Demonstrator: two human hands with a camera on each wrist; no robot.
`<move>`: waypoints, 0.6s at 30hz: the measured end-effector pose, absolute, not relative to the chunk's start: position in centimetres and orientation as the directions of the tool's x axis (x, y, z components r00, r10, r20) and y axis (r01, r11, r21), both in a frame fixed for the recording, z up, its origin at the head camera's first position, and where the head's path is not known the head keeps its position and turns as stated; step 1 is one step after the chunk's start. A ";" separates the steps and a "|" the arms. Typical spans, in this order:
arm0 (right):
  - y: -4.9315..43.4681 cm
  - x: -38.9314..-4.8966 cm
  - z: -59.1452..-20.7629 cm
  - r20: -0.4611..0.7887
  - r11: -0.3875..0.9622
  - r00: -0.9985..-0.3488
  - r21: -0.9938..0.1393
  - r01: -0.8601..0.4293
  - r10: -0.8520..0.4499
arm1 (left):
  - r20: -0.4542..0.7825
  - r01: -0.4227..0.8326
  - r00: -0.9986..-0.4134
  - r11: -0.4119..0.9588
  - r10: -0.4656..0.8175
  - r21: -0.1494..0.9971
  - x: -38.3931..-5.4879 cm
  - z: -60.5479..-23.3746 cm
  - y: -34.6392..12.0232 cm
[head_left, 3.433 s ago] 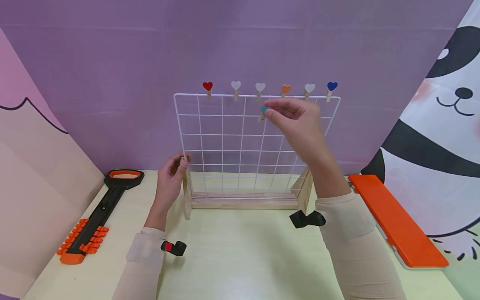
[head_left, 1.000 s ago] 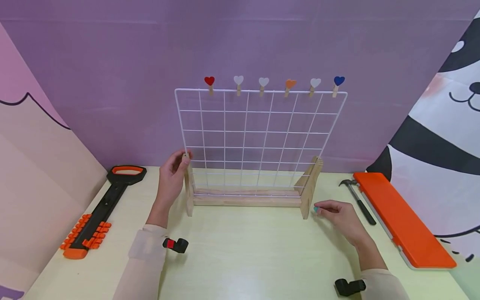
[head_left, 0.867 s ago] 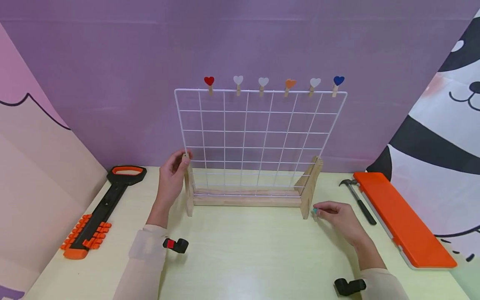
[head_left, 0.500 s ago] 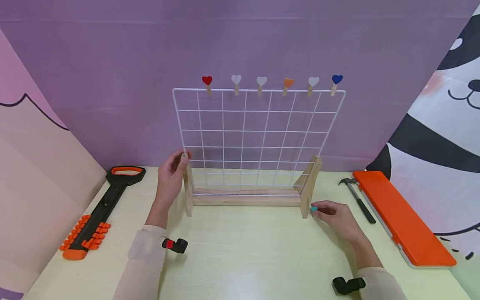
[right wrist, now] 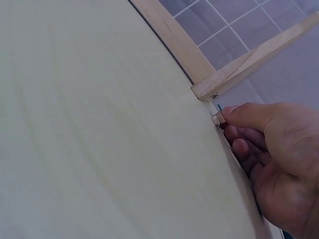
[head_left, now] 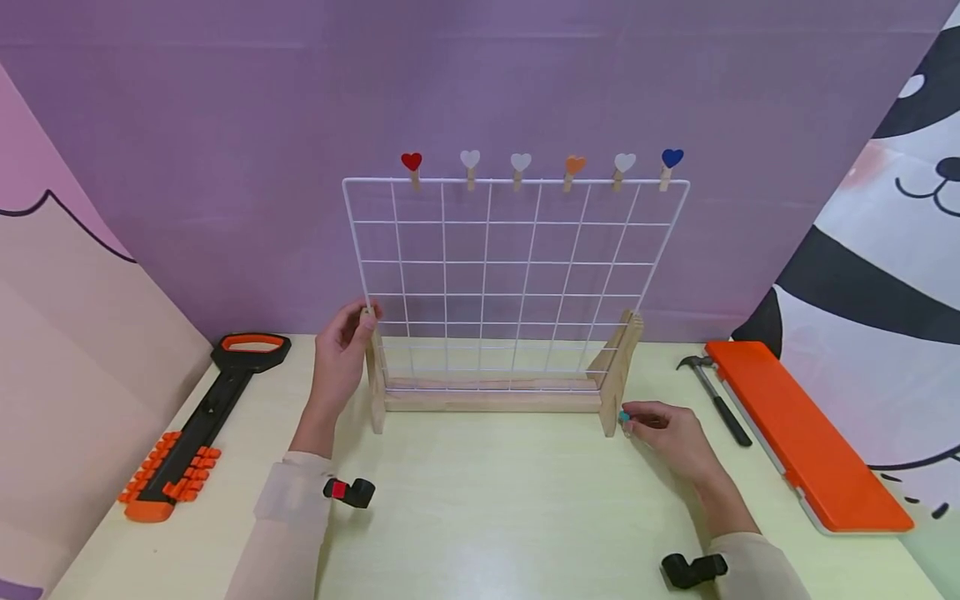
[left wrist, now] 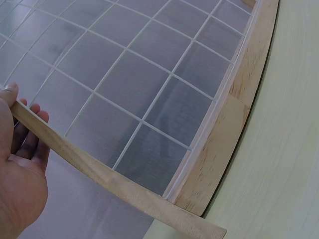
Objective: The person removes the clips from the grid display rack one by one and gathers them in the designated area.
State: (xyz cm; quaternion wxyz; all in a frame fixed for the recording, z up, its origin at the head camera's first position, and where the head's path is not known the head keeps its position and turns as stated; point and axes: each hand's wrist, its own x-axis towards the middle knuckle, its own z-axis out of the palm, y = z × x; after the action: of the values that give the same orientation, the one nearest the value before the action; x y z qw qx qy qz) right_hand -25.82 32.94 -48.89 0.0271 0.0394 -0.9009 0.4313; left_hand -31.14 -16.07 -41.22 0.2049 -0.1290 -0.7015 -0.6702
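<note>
A white wire grid (head_left: 510, 262) stands in a wooden stand (head_left: 491, 403). Heart clothespins line its top bar, among them a red one (head_left: 411, 162), an orange one (head_left: 575, 165) and a blue one (head_left: 672, 157). My left hand (head_left: 341, 354) grips the top of the left wooden upright (left wrist: 109, 177) between thumb and fingers. Low by the foot of the right upright (head_left: 622, 367), my right hand (head_left: 671, 440) pinches a small wooden clothespin (right wrist: 219, 118) with a teal heart. Most of that clothespin hides behind the thumb and fingertips.
A black and orange tool (head_left: 198, 425) with several orange pieces along its sides lies at left. At right, a claw hammer (head_left: 717, 402) lies beside a long orange case (head_left: 810, 442). A purple backdrop (head_left: 262, 167) hangs close behind the grid.
From in front of the grid's upper part, my right hand has come down beside the right upright with the teal clothespin. Lately it shifts slightly left. My left hand keeps its hold.
</note>
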 end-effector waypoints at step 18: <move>33.6 -25.7 -49.0 0.080 0.628 -0.997 -0.774 -0.075 -0.021 | 0.449 0.445 -0.888 0.065 -0.098 0.893 -31.1 -41.2 -16.0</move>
State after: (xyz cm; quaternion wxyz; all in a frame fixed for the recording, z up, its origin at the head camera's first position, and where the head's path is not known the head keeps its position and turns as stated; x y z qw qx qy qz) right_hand -25.66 33.55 -48.98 0.0318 0.0267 -0.9017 0.4303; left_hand -31.13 -16.02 -41.24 0.2015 -0.1237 -0.7012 -0.6726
